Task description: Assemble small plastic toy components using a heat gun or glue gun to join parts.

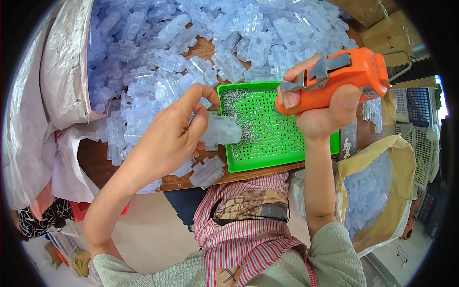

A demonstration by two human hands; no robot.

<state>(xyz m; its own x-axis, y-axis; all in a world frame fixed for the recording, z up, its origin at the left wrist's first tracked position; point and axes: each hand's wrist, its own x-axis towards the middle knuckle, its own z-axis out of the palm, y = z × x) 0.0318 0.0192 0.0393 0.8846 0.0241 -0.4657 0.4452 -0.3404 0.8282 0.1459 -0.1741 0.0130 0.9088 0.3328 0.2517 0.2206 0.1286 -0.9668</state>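
Observation:
My right hand (322, 112) is wrapped round an orange power screwdriver (344, 76) with a grey lever, held over the right side of a green perforated tray (277, 164). Small silver screws (246, 115) lie scattered in the tray, thickest on its left side. At the tray's left edge my left hand (174, 124) is closed on a translucent plastic housing (222, 130), which juts over the rim. Its thumb and index finger curl together above the housing; whether a screw sits between them I cannot make out.
A large heap of translucent plastic housings (191, 62) covers the brown table (95, 160). To the right an open sack (401, 167) holds more of them. A white woven sack (67, 62) stands at the left, cardboard (377, 28) at the back right.

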